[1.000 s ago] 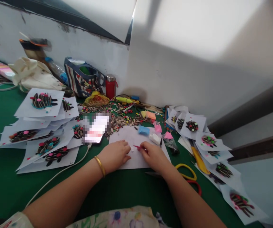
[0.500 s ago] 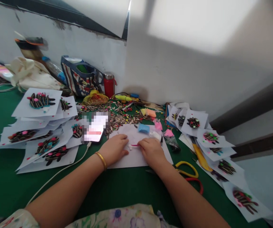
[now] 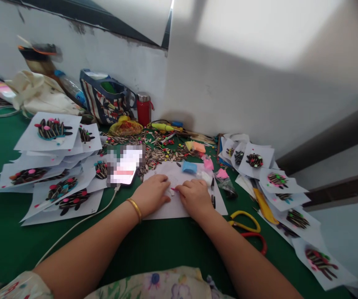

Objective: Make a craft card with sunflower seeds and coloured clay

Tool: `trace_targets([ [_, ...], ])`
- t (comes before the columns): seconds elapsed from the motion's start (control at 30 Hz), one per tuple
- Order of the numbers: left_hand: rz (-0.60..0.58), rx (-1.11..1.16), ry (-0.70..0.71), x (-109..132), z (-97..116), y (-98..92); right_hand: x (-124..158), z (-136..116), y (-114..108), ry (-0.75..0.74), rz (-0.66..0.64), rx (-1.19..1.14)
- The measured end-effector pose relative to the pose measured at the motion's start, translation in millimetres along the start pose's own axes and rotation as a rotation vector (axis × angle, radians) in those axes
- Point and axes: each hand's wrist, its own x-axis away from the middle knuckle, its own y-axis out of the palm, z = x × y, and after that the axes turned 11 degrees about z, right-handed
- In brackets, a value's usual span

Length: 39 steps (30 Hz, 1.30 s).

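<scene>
We're on close two-handed work, low over the white sheet. Our right hand is curled in, fingertips pinched on a thin pink stick; only a short end shows, so we can't tell what it is. That end points left, into the gap between our hands. Our left hand is palm-down on the sheet's left part, fingers loosely bent, thumb apart from them; nothing visible in its grasp, underside hidden.

Step looks like fine placing or shaping with the stick at the sheet; contact at the tip is too small to confirm. By our read, the next move calls for a light right pinch, small wrist motion, and the left bracing the paper so it doesn't skid.

Blue packet and white packet sit beyond the right hand, black pen just beside it. Scissors lie by the right forearm, handles outward; mind the elbow.
</scene>
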Motion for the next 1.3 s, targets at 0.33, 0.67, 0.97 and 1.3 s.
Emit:
trace_targets([
  [0.33, -0.01, -0.01, 0.011, -0.4, 0.2, -0.7, -1.9, 0.7, 3.7, 0.035, 0.006, -0.022],
  [0.67, -0.004, 0.014, 0.018, -1.0, -2.6, 2.6, -2.8, -0.8, 3.1, 0.031, -0.009, -0.046],
  [0.97, 0.004, 0.007, 0.008, -0.8, -2.3, 1.2, -1.7, 2.3, 3.0, 0.055, -0.002, -0.05],
  [1.3, -0.001, 0.004, 0.01, -0.3, -1.7, -0.2, 1.1, 3.4, 1.3, 0.066, -0.022, -0.062],
])
